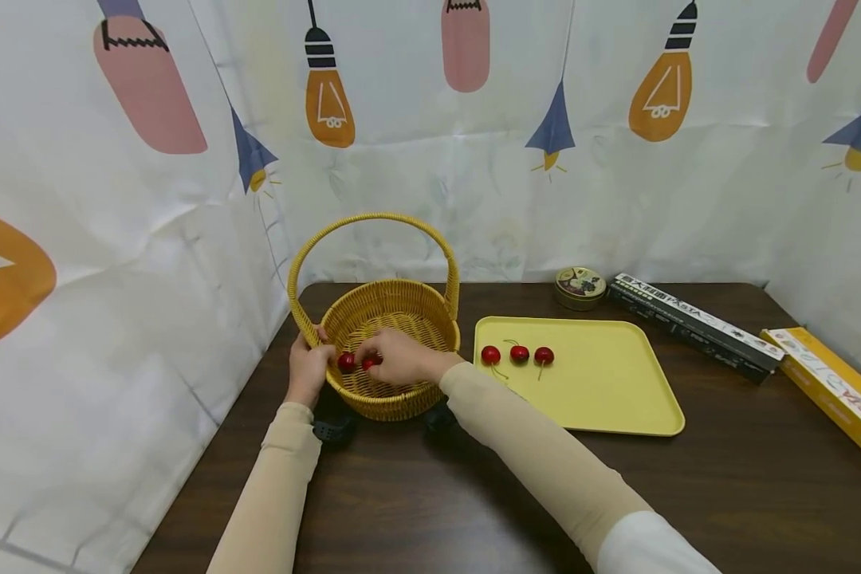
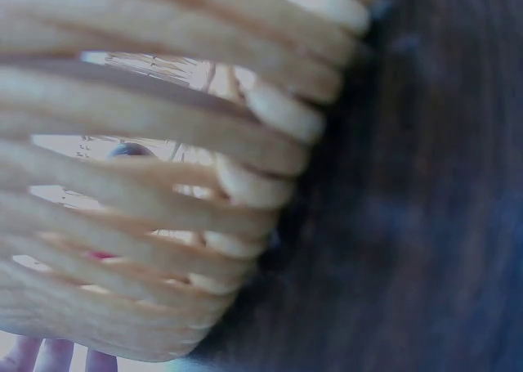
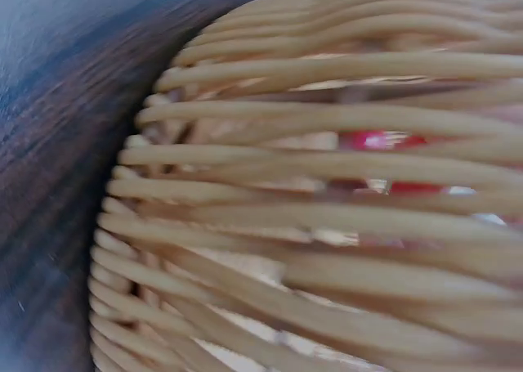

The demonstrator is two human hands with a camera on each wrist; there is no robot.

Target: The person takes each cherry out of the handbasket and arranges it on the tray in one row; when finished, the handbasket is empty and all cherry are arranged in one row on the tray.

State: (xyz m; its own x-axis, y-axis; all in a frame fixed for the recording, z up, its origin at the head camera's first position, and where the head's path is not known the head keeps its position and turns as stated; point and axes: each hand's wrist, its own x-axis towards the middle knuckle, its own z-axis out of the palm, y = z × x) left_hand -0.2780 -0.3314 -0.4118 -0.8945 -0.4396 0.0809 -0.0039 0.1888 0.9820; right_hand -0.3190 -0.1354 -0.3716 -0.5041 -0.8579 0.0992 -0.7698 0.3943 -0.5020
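Observation:
A yellow wicker basket with a tall arched handle stands on the dark table. At its left side my left hand grips the rim near the foot of the handle. My right hand reaches over the front rim and pinches a red cherry inside the basket. Just left of it is another cherry. Both wrist views look closely at the woven basket wall, with red glimpses of cherry behind the slats in the right one. Fingertips show below the weave in the left wrist view.
Right of the basket lies a yellow tray with three stemmed cherries near its left side. Behind it are a round tin and a black pasta box. A yellow pasta box lies at the far right. Patterned cloth hangs behind the table.

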